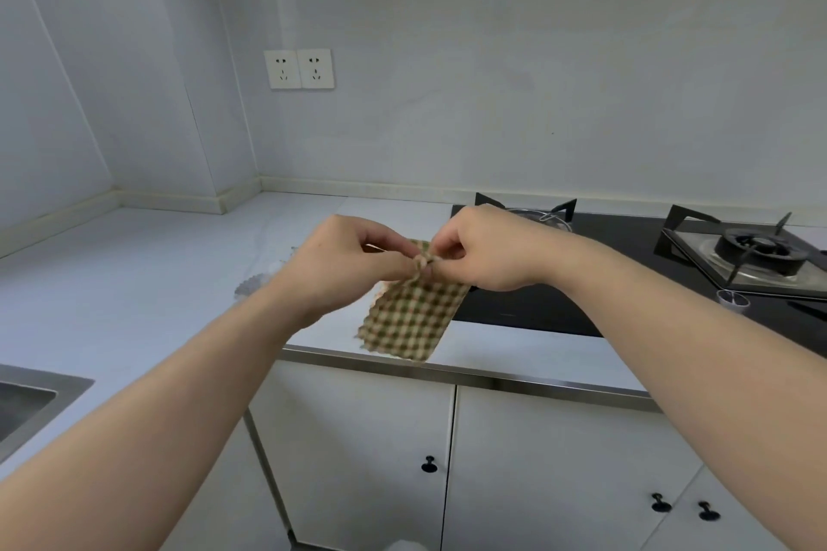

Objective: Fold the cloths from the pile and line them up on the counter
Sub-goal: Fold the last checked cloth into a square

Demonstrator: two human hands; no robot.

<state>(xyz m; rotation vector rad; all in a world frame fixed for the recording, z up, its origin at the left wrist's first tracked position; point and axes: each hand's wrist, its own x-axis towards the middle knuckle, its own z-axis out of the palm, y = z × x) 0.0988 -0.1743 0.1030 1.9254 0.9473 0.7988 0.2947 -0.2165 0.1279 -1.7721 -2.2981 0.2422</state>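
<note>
In the head view, the checked cloth (411,318) is held up in the air over the front edge of the counter (134,282). It hangs down from its top edge, its long axis running downward and tilted a little to the left. Both hands meet at that top edge. The left hand (344,255) pinches it between thumb and curled fingers, and the right hand (488,251) pinches it just beside, so the cloth lies below the fingertips and neither hand is nearer. I judge the next move to be drawing the hands apart to spread it.

A pale cloth (253,284) lies on the counter behind the left wrist. The black hob (537,304) sits right behind the hanging cloth, and the sink (27,403) is well apart at far left.
</note>
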